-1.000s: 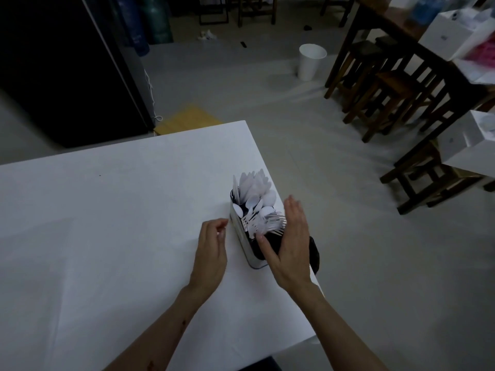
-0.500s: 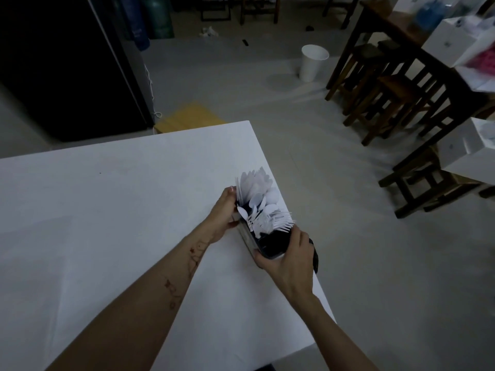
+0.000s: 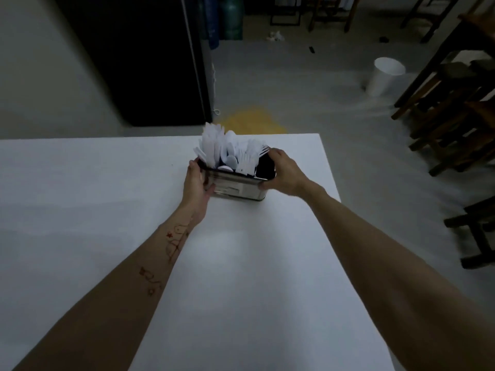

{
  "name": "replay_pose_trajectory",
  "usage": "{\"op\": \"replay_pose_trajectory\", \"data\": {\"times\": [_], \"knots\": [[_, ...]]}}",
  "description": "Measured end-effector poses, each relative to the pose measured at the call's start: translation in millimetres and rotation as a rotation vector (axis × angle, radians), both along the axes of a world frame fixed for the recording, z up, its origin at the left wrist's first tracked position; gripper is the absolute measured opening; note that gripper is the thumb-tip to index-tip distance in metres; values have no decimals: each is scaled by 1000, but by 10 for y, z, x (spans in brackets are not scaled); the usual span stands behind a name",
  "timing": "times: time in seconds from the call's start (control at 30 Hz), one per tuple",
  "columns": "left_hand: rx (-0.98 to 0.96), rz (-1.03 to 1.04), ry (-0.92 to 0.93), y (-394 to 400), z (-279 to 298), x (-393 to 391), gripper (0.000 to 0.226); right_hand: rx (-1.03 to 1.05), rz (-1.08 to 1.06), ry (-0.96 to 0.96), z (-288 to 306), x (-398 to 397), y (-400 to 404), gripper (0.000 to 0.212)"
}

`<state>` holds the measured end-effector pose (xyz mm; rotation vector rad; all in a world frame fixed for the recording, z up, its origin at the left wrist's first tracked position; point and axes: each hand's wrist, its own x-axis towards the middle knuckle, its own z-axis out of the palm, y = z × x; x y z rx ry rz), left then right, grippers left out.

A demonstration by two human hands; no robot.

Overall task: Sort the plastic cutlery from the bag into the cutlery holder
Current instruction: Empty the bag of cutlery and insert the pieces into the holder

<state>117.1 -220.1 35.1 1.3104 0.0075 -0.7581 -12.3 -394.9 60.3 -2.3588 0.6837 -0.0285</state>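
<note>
- A white table [image 3: 241, 277] carries the things.
- A metal cutlery holder [image 3: 235, 184] stands on it near the far edge, filled with upright white plastic cutlery [image 3: 227, 153].

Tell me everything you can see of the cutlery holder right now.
The cutlery holder is a boxy, shiny metal-looking container with a dark inside, standing upright toward the far end of the white table. A pale label shows on its near wall. White plastic cutlery stands in it in groups: knives at its left, spoons in the middle, forks further right; its rightmost compartment looks dark and empty. The left hand grips its left end, the right hand its right end.
</note>
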Motion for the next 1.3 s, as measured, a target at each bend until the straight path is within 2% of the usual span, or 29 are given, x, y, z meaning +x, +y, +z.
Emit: {"op": "replay_pose_trajectory", "data": {"times": [0.13, 0.3, 0.4, 0.47, 0.5, 0.57, 0.6, 0.63, 0.73, 0.8, 0.87, 0.97, 1.03, 1.07, 1.17, 1.2, 1.3], "knots": [[-10, 25, 33, 127, -124, 248, 50, 49, 55, 70, -85, 427, -25, 86], [-2, 23, 46, 206, -195, 143, 42, 114, 58, 66, -184, 515, -2, 73], [51, -6, 4, 269, -120, 58, 38, 122, 27, 23, -303, 468, 42, 87], [114, -73, -80, 362, -86, 7, 42, 154, -136, -29, -439, 413, 147, 100], [173, -110, -137, 442, -92, -26, 45, 197, -283, -91, -504, 380, 265, 100], [307, -121, -250, 680, -99, -130, 51, 255, -618, -203, -605, 290, 618, 84], [363, -86, -315, 850, -109, -186, 50, 263, -727, -207, -627, 242, 841, 70], [411, -28, -397, 1055, -121, -236, 46, 275, -740, -158, -666, 203, 1076, 56], [570, 136, -647, 1801, -217, -329, 35, 430, -360, 66, -740, 158, 1856, 32], [717, 212, -727, 2351, -338, -293, 35, 544, -145, 172, -794, 226, 2390, 37], [881, 245, -774, 2872, -492, -170, 37, 624, -54, 246, -863, 376, 2882, 51], [1170, 137, -821, 3476, -697, 84, 42, 770, -115, 322, -974, 673, 3524, 71], [1232, -55, -814, 3727, -743, 198, 47, 826, -258, 312, -1042, 881, 3857, 83], [1209, -132, -835, 3808, -742, 214, 50, 833, -318, 291, -1062, 969, 3984, 80], [1135, -219, -907, 3989, -684, 258, 67, 735, -358, 263, -1062, 1091, 4134, 30], [1179, -212, -977, 4027, -637, 297, 63, 688, -348, 243, -1057, 1077, 4102, 20], [1287, -274, -1151, 4064, -554, 429, 55, 446, -298, 218, -1034, 923, 3746, 20]]}}
